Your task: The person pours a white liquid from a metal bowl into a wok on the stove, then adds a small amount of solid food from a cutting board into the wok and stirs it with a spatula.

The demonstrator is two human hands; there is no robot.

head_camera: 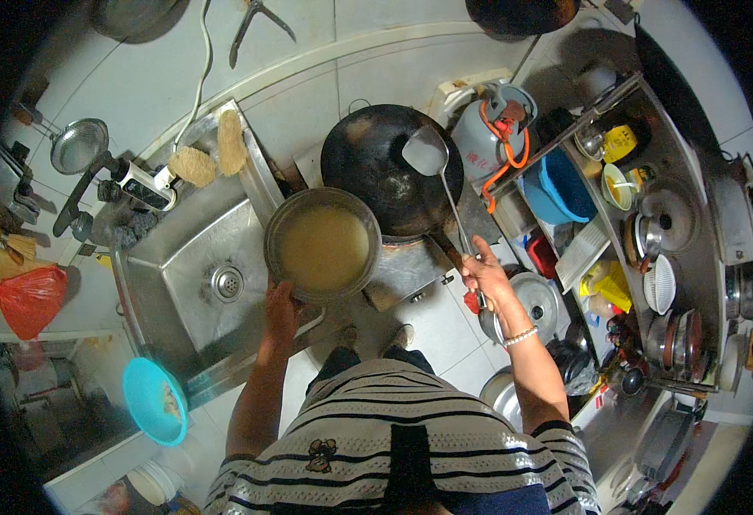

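Observation:
My left hand (283,307) grips the near rim of a round metal pot (322,246) of cloudy yellowish liquid, held beside the wok at the sink's right edge. In my right hand (486,275) is the handle of a metal wok spatula (426,152), its blade over the right part of a blackened wok (376,170). The wok's wooden handle (445,250) runs towards that same hand; whether the fingers also hold it I cannot tell. Under the wok is a gas stove (408,273). Only a little residue shows on the wok's bottom.
A stainless steel sink (189,257) lies left, with loofah pieces (231,143) on its back ledge. A gas cylinder (489,138) with an orange hose stands behind right. Shelves of dishes and a blue bin (556,187) are at right. A turquoise basin (154,400) sits at lower left.

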